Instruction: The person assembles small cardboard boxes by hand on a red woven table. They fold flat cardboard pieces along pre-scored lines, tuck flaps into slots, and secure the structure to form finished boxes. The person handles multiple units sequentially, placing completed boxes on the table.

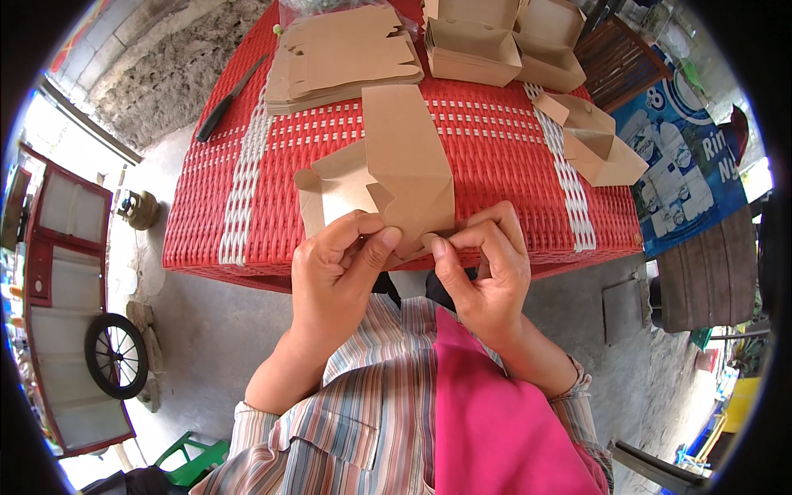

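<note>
A partly folded brown cardboard box (410, 157) rests near the front edge of the red woven table (206, 214). Its lid panel stands up on the right, and its pale inner side shows on the left. With thumb and fingers my left hand (334, 268) pinches the box's near edge. My right hand (488, 268) grips a small flap at the near corner, close to the left thumb. The fingers partly hide the flaps between them. Beyond the box lies a stack of flat cardboard blanks (338, 58).
A dark-handled knife (221, 114) lies at the table's left. Folded open boxes (474, 54) sit at the far right, and another open box (598, 140) stands on the right side. A blue printed banner (672, 165) hangs beyond the right edge. A wheeled cart (74, 305) stands left.
</note>
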`<state>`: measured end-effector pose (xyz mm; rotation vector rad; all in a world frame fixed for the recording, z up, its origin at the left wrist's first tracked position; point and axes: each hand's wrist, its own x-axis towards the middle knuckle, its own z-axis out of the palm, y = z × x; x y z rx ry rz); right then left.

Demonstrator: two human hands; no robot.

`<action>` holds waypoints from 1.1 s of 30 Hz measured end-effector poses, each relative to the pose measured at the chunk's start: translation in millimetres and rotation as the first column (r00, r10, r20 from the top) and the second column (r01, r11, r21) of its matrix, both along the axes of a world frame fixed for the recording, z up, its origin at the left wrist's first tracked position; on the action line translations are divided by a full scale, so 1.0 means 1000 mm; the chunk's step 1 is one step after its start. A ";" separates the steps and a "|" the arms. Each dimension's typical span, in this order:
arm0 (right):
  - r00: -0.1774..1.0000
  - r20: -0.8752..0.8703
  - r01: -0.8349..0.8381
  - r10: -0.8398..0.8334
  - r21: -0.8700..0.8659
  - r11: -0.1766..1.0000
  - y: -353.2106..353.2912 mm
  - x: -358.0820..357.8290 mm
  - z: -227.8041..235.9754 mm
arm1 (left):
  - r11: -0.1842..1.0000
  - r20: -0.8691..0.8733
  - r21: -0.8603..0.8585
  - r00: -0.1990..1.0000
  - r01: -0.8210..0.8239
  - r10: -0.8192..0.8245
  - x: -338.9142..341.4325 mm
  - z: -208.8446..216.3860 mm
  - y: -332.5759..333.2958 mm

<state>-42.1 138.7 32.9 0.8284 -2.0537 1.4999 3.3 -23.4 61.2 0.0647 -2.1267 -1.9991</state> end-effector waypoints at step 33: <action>0.954 -0.238 -0.105 0.185 0.312 0.944 0.034 -0.018 0.023 | 0.607 -0.336 -0.778 0.923 -0.161 -0.186 0.000 0.007 -0.005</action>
